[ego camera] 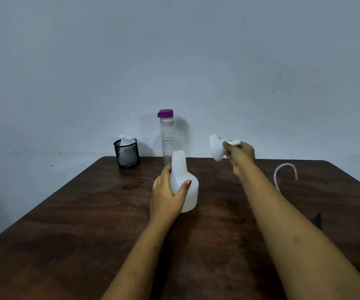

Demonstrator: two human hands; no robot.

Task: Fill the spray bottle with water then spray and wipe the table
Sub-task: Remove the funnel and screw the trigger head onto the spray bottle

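A white spray bottle body (pixel 186 187) stands upright on the dark wooden table (pixel 88 213) with its neck uncapped. My left hand (pixel 167 195) grips it around the shoulder. My right hand (pixel 238 155) holds the white spray head (pixel 217 149) in the air to the right of the bottle, and its clear dip tube (pixel 285 172) curls down toward the table. Behind the spray bottle stands a clear water bottle (pixel 167 139) with a purple cap. A black mesh cup (pixel 127 155) at the back left holds white tissue.
The table's back edge meets a plain grey wall. A small dark object (pixel 316 220) lies near the right edge beside my right forearm.
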